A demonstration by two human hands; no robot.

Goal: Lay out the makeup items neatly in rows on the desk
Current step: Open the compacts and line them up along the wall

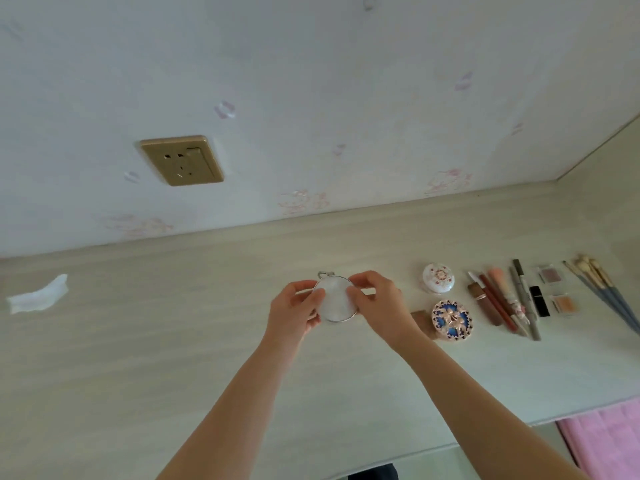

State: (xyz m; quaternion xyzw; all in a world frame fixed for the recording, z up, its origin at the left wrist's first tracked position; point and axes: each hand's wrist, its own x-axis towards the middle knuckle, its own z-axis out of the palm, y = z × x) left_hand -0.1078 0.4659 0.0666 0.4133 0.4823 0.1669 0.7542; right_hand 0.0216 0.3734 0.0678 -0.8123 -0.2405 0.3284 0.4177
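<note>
While both my hands are busy at mid-desk, everything below is placed relative to the blue-and-gold compact (pixel 451 319).

Desk (pixel 173 341): pale wood grain, smooth, matte; it runs under the compact and far off to its left.
Brushes (pixel 602 289): long thin handles with pale tufts, well to the right of the compact at the row's far end.
Pencils and lip tubes (pixel 509 299): slim sticks lying side by side, just right of the compact.
Round mirror (pixel 335 299): silver-rimmed disc with a small hanging loop, glossy and pale, left of the compact, held just above the desk.
Left hand (pixel 294 308): left of the compact, fingers curled, thumb and fingertips pinching the mirror's left rim.
Right hand (pixel 375 299): between mirror and compact, fingers curled, pinching the right rim.
White jar (pixel 438 278): domed lid with a red flower pattern, directly behind the compact.
Brown block (pixel 423 318): small and matte, touching the compact's left side as far as I can tell.
Risk, slip: I judge the slick rim could slide from my pinch and the glass crack on the desk.
Risk, knock: setting down too near the compact, my right wrist could nudge the brown block and spoil the rows.
</note>
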